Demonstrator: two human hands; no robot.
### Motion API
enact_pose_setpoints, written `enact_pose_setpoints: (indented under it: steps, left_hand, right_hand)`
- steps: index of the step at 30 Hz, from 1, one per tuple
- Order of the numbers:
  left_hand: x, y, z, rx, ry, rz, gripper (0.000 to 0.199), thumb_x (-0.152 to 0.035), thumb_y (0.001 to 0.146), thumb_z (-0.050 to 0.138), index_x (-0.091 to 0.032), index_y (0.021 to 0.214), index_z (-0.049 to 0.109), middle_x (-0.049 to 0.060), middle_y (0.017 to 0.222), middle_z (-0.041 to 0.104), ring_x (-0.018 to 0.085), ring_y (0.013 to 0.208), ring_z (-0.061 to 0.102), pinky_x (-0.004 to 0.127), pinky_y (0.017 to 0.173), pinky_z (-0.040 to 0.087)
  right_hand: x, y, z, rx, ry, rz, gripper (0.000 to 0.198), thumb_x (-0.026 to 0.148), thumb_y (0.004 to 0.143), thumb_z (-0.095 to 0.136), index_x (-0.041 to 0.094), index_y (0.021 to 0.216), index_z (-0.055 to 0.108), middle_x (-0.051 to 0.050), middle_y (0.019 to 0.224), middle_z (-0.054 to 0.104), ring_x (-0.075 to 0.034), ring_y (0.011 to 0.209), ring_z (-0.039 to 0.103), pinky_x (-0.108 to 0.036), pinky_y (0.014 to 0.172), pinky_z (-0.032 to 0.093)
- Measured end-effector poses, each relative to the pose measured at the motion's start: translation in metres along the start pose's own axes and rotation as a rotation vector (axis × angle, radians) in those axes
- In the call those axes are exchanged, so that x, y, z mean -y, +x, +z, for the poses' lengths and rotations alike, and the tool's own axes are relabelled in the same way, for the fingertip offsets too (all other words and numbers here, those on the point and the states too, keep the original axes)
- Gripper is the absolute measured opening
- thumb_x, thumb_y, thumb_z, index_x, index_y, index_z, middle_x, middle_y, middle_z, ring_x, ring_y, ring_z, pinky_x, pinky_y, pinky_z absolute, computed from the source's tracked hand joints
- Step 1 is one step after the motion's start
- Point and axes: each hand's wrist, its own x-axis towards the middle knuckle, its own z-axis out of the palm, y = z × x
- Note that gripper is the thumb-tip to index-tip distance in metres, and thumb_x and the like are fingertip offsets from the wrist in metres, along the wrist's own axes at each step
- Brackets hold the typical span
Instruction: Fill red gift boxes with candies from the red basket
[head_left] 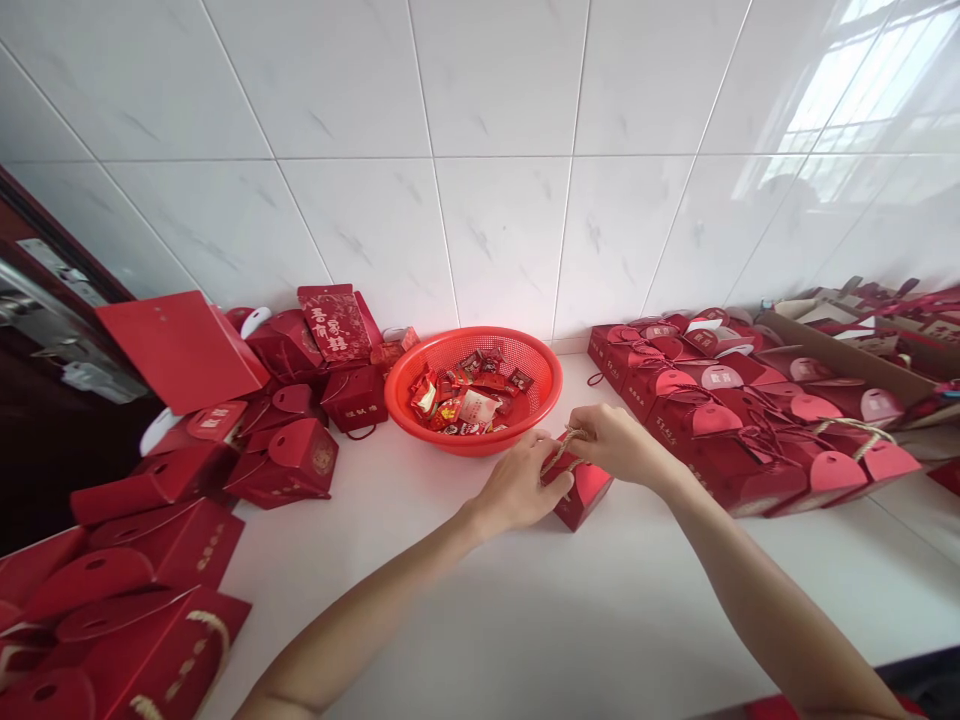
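A small red gift box point(589, 495) with a twisted tan rope handle point(560, 455) stands on the white surface in front of the basin. My left hand point(514, 485) is closed around the left side of the box top, its thumb against the near side and some fingertips hidden behind. From the right, my right hand point(611, 445) pinches the rope above the lid. Just behind both hands sits an orange-red plastic basin point(397, 415), a perforated one, holding several wrapped sweets point(476, 405).
Red boxes point(281, 460) crowd the left side, some with lids raised. Rows of closed red boxes point(720, 440) stand at the right, beside an open cardboard carton point(817, 345). A tiled wall point(502, 240) bounds the back; a dark door with a lock point(45, 320) is far left.
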Motion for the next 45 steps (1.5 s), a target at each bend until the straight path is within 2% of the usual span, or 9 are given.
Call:
enact_pose_setpoints:
  steps: [10, 18, 24, 28, 30, 32, 34, 38, 45]
  left_hand:
    - [-0.006, 0.007, 0.003, 0.001, 0.055, -0.043, 0.015, -0.030, 0.081, 0.066, -0.020, 0.086, 0.055, 0.005, 0.095, 0.061, 0.026, 0.098, 0.061, 0.039, 0.083, 0.050]
    - [0.000, 0.009, -0.002, 0.032, -0.109, 0.028, 0.023, -0.034, 0.081, 0.070, -0.018, 0.096, 0.062, 0.005, 0.099, 0.063, 0.023, 0.094, 0.062, 0.038, 0.083, 0.052]
    - [0.000, 0.010, -0.023, -0.018, -0.350, 0.161, 0.050, -0.046, 0.084, 0.071, -0.023, 0.126, 0.057, 0.008, 0.127, 0.063, 0.024, 0.118, 0.059, 0.039, 0.102, 0.048]
    - [-0.003, 0.004, -0.033, -0.327, -0.370, 0.182, 0.021, -0.041, 0.087, 0.065, -0.021, 0.084, 0.059, 0.004, 0.097, 0.065, 0.019, 0.097, 0.062, 0.034, 0.092, 0.050]
    - [-0.007, -0.003, -0.030, -0.375, -0.352, 0.222, 0.042, -0.041, 0.091, 0.059, -0.021, 0.059, 0.039, -0.002, 0.065, 0.048, 0.013, 0.066, 0.050, 0.028, 0.069, 0.048]
    - [-0.012, -0.013, -0.021, -0.227, -0.361, 0.260, 0.050, -0.041, 0.095, 0.053, -0.021, 0.054, 0.031, -0.004, 0.055, 0.031, 0.011, 0.053, 0.033, 0.025, 0.054, 0.037]
    - [-0.017, -0.024, -0.008, 0.031, -0.380, 0.299, 0.042, -0.040, 0.098, 0.048, -0.020, 0.061, 0.049, -0.005, 0.054, 0.033, 0.010, 0.050, 0.030, 0.024, 0.051, 0.032]
    - [-0.019, -0.045, 0.029, 0.426, -0.339, 0.365, 0.034, -0.037, 0.097, 0.051, -0.020, 0.121, 0.068, -0.003, 0.063, 0.057, 0.011, 0.055, 0.045, 0.023, 0.060, 0.042]
    - [0.001, -0.075, 0.093, 0.627, -0.408, 0.336, 0.030, -0.032, 0.087, 0.055, -0.022, 0.101, 0.079, 0.004, 0.085, 0.076, 0.016, 0.069, 0.063, 0.024, 0.069, 0.050]
  right_hand:
    - [-0.007, 0.007, 0.006, 0.077, -0.014, -0.021, 0.028, 0.011, 0.081, 0.052, 0.021, 0.056, 0.046, 0.001, 0.059, 0.057, -0.012, 0.053, 0.047, -0.026, 0.051, 0.028]
    - [-0.011, 0.006, -0.007, 0.052, 0.427, -0.068, 0.018, 0.028, 0.080, 0.062, 0.018, 0.065, 0.059, -0.002, 0.067, 0.068, -0.016, 0.063, 0.062, -0.027, 0.060, 0.046]
    - [-0.007, -0.004, -0.024, -0.202, 0.379, -0.058, 0.022, 0.036, 0.079, 0.066, 0.019, 0.066, 0.060, -0.002, 0.068, 0.067, -0.016, 0.063, 0.061, -0.027, 0.060, 0.046]
    - [-0.005, -0.010, -0.035, -0.309, 0.267, -0.077, 0.019, 0.033, 0.080, 0.064, 0.019, 0.066, 0.063, -0.002, 0.069, 0.068, -0.017, 0.066, 0.061, -0.028, 0.062, 0.046]
    - [-0.003, -0.011, -0.041, -0.359, 0.240, -0.081, 0.018, 0.031, 0.080, 0.063, 0.019, 0.067, 0.064, -0.003, 0.072, 0.070, -0.018, 0.069, 0.062, -0.028, 0.063, 0.046]
    - [-0.003, -0.011, -0.048, -0.377, 0.216, -0.083, 0.017, 0.028, 0.080, 0.062, 0.019, 0.066, 0.064, -0.005, 0.075, 0.072, -0.018, 0.072, 0.063, -0.028, 0.064, 0.046]
    - [-0.004, -0.010, -0.059, -0.369, 0.189, -0.071, 0.015, 0.024, 0.079, 0.062, 0.018, 0.066, 0.066, -0.005, 0.075, 0.073, -0.018, 0.073, 0.063, -0.028, 0.064, 0.045]
    - [-0.009, -0.011, -0.096, -0.430, 0.220, 0.022, 0.011, 0.018, 0.078, 0.066, 0.017, 0.069, 0.072, -0.003, 0.070, 0.071, -0.016, 0.066, 0.061, -0.026, 0.059, 0.043]
    - [-0.029, -0.022, -0.188, -0.690, 0.177, 0.338, 0.014, 0.015, 0.088, 0.068, 0.004, 0.081, 0.074, -0.006, 0.063, 0.067, -0.002, 0.046, 0.045, -0.029, 0.053, 0.036]
